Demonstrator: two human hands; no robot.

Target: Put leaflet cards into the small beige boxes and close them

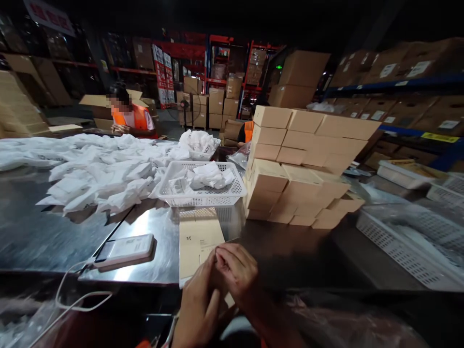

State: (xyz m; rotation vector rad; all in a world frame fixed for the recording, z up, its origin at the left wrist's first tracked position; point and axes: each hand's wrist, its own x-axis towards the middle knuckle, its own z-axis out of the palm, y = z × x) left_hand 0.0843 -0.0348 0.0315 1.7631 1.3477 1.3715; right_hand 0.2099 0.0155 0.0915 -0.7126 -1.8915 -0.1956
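My left hand [199, 299] is closed around a tan cardboard box [229, 300], of which only small parts show between my hands. Fingers curled, my right hand [237, 268] meets the left fingertips in a pinch over that box; what is in the pinch is hidden. Just beyond my fingers, a flat tan carton [197, 237] with small dark print lies on the metal table [145, 220]. Behind it stands a white perforated basket [203, 199] with crumpled white packets [210, 175] inside.
To the left lies a white device [125, 249] with a cable [81, 299], and behind it a pile of white packets [105, 174]. Stacked tan boxes [297, 179] rise at right, beside another basket [409, 246]. A person in an orange vest [139, 118] sits across the table.
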